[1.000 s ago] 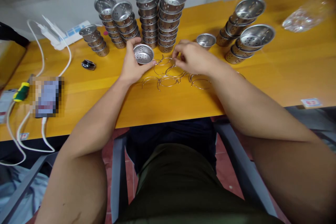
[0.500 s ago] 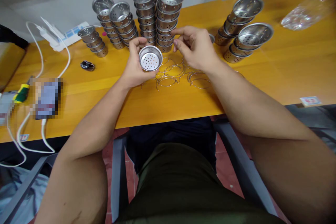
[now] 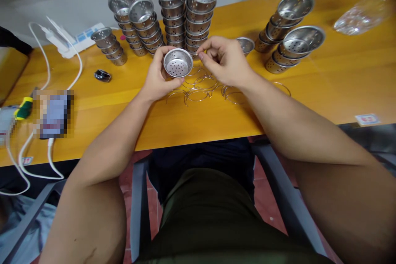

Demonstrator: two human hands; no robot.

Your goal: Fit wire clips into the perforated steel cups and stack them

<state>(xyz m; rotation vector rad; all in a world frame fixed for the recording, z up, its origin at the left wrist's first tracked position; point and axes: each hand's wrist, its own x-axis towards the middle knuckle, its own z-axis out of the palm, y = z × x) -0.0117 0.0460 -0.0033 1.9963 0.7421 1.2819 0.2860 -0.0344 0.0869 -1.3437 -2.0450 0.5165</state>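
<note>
My left hand (image 3: 161, 75) is closed round a small perforated metal cup (image 3: 178, 63), its open mouth turned towards me. Just right of the cup, my right hand (image 3: 223, 60) pinches thumb and forefinger together; whatever is between them is too small to make out. Under and between both hands, several thin wire rings (image 3: 199, 90) lie loose on the table. Behind my hands rise tall stacks of the same cups (image 3: 202, 6). A single cup (image 3: 246, 44) stands partly hidden behind my right hand.
More cup stacks stand at the right (image 3: 295, 45) and far left (image 3: 113, 47). A black mouse-like object (image 3: 102, 75), a phone (image 3: 55, 115) on a white cable, a screwdriver (image 3: 24, 108) and a power strip (image 3: 77, 43) occupy the left. A clear plastic bottle (image 3: 359, 18) lies at the far right.
My right hand has come slightly lower and left, closer to the cup, and its fingertips have drawn together. My left hand has tilted and raised the cup a little.
</note>
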